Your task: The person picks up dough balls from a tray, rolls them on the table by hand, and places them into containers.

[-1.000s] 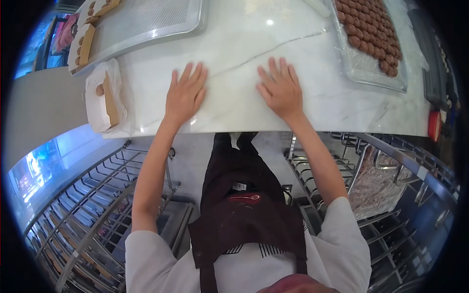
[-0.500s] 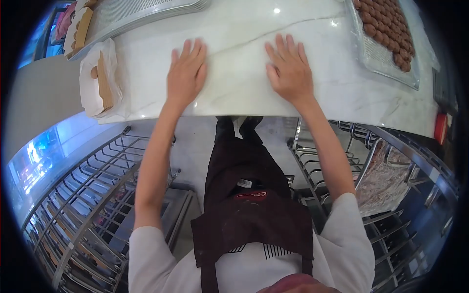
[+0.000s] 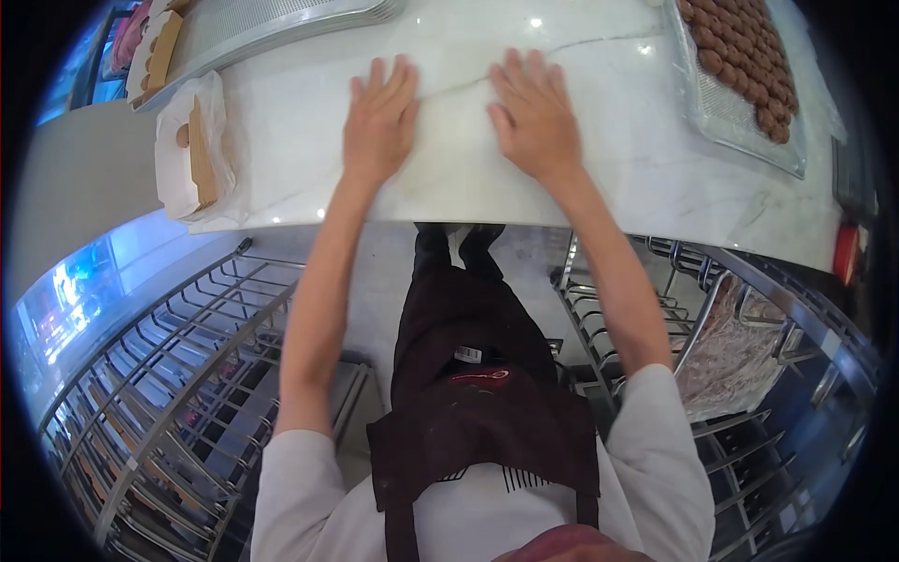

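Palm down on the white marble counter (image 3: 449, 169), my left hand (image 3: 380, 124) has its fingers spread and holds nothing. To its right, my right hand (image 3: 536, 117) lies in the same way, fingers apart, thumb pointing inward. Bare marble separates the two hands. Beyond my right hand, at the counter's right side, a perforated metal tray (image 3: 716, 122) carries rows of round brown balls (image 3: 744, 66). On the left edge, some folded cardboard pieces (image 3: 199, 159) stand in a clear plastic bag (image 3: 223, 122).
Stacked perforated trays (image 3: 272, 28) lie at the back left, beside cardboard boxes (image 3: 159, 56). Below the counter, a metal rack (image 3: 178, 347) with trays stands on the left. Another rack (image 3: 599, 318) is on the right, near a plastic-covered tray (image 3: 735, 356).
Both hands have slid inward, closer together, and slightly farther from my body across the marble. The trays, balls and cardboard stay where they were.
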A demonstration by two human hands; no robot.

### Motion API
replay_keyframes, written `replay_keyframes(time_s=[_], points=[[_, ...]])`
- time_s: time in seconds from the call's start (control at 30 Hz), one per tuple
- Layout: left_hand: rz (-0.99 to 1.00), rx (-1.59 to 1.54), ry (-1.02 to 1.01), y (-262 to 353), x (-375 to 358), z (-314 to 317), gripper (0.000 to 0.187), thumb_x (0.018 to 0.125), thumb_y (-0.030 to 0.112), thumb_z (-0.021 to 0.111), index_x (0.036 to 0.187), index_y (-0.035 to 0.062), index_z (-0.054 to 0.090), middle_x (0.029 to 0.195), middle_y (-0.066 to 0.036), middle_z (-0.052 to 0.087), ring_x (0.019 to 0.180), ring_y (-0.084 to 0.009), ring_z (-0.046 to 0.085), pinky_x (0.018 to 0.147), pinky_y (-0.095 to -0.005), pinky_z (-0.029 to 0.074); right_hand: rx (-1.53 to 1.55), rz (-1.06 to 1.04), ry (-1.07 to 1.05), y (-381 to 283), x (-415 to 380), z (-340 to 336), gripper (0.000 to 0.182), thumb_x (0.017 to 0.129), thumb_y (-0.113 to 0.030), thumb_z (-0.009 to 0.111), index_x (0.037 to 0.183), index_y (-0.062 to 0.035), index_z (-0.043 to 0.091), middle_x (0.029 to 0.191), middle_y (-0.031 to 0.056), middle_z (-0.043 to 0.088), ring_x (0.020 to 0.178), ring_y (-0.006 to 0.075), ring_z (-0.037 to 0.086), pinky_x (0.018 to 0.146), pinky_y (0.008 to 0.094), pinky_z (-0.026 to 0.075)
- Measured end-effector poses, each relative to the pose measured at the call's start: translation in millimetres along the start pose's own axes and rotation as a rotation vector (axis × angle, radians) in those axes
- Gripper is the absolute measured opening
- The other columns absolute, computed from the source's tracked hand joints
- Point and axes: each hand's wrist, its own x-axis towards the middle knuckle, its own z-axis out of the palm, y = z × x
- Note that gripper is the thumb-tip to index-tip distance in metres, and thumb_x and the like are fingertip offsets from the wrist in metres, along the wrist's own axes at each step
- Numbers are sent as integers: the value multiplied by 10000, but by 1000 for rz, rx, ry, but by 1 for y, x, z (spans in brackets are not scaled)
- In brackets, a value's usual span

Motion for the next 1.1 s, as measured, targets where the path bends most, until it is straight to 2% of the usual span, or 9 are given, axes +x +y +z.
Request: replay_keyframes(time_s=[0.13,0.23,0.4,0.6,0.73,0.8,0.9,1.03,1.1], points=[[23,-150,-113,29,-36,-9,428,925,121,602,1350,79,580,1454,-107,523,1378,-387,430,1134,-564,316,115,-76,-77,-27,-30,-4,434,908,-205,603,1307,-33,606,1451,191,506,1377,375,431,1161,512,296],[13,-22,-172,3,-54,-36,438,921,129,613,1356,87,579,1451,-96,529,1382,-367,432,1134,-558,321,105,-138,-113,8,-53,-21,466,903,-201,604,1334,-24,578,1461,203,490,1383,386,418,1165,515,286],[-57,0,91,3,11,7,401,915,123,621,1313,81,603,1425,-97,551,1378,-347,440,1126,-553,336,51,26,12,7,14,-5,475,908,-173,584,1353,-10,559,1454,226,486,1366,440,419,1161,532,288],[-43,-234,-68,32,-58,-24,386,917,129,620,1301,93,611,1409,-71,568,1366,-350,454,1132,-524,342,224,-114,-177,-17,-50,-23,420,896,-82,575,1311,-25,604,1424,210,523,1343,390,471,1150,537,313],[-35,-19,18,-4,-27,-23,386,919,122,584,1303,93,605,1406,-59,570,1347,-355,471,1133,-519,344,38,-150,-123,19,-22,-24,408,907,-85,563,1309,-30,609,1426,218,517,1352,403,456,1153,546,302],[-62,32,73,4,3,-3,392,919,115,561,1308,72,593,1400,-71,571,1341,-355,475,1133,-524,344,-4,-3,-37,12,13,-9,397,912,-90,568,1300,-26,615,1425,228,513,1361,414,440,1153,554,293],[-1,-72,67,26,-7,11,372,917,109,557,1279,35,603,1395,-96,571,1348,-361,467,1135,-519,346,129,-107,-59,-20,9,8,404,909,-95,583,1305,-19,613,1419,238,515,1361,427,435,1153,540,300],[-12,-217,25,17,-70,-15,351,908,159,634,1255,111,647,1388,-47,587,1368,-282,465,1126,-501,369,271,-181,-207,-6,-49,-14,384,933,-80,563,1311,-29,610,1409,235,528,1354,413,452,1148,510,322],[-39,-152,75,-4,-57,-20,338,906,168,640,1240,124,659,1378,-33,595,1361,-253,476,1128,-492,368,87,-169,-138,22,-46,-18,370,945,-67,552,1308,-36,616,1406,222,536,1356,391,459,1150,506,318]])
